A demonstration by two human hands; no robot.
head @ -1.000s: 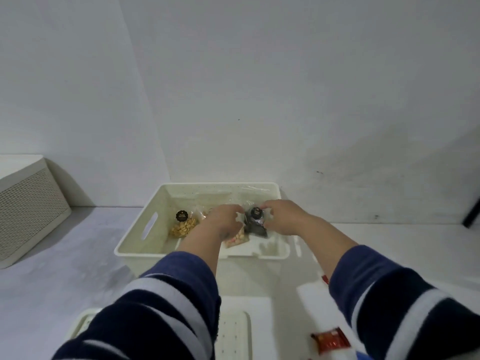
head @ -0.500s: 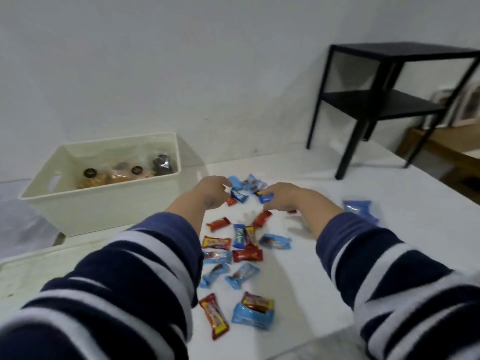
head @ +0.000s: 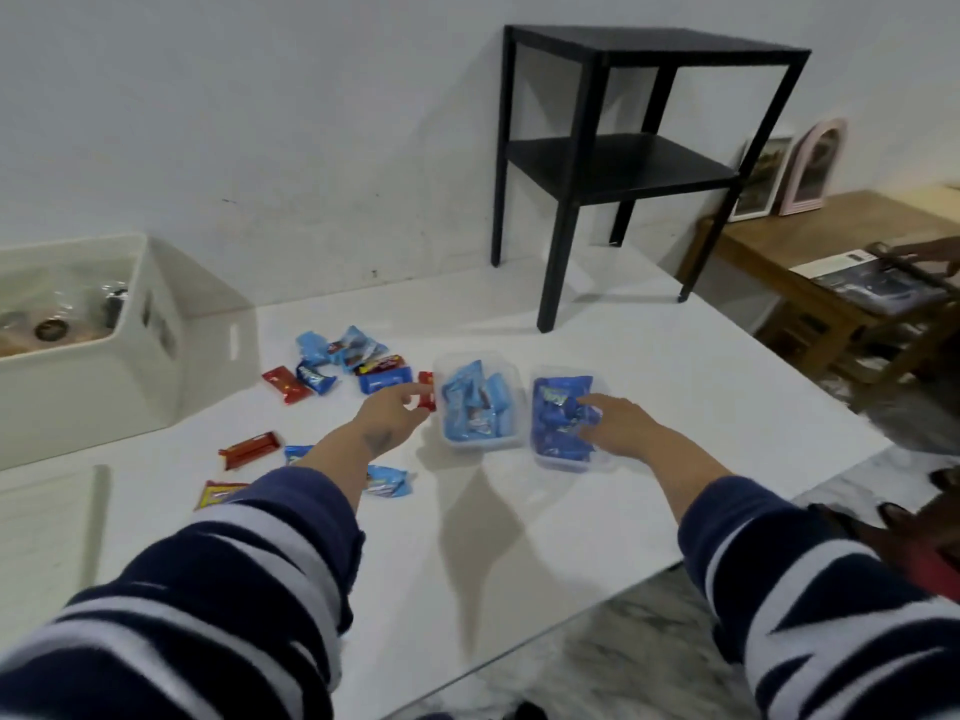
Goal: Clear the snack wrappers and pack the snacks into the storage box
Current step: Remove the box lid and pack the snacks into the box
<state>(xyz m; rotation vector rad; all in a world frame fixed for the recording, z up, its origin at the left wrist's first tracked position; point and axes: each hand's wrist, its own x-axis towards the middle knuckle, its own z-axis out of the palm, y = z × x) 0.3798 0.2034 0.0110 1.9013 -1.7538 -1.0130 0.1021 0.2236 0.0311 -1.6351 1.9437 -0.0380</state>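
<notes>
Head view: sorting step; left hand (head: 390, 414) pinches red snack (head: 427, 392) beside light-blue tub (head: 480, 402); right hand (head: 613, 423), fingers relaxed, rests in dark-blue tub (head: 563, 418). Next, likely boxing.

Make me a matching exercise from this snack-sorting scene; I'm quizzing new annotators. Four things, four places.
Things:
1. left hand
2. right hand
3. black table
4. storage box

Places:
A. far left of the surface
B. in the dark-blue tub
C. against the back wall
D. on a red snack

Pairs: 1-D, 2-B, 3-C, 4-A
</notes>
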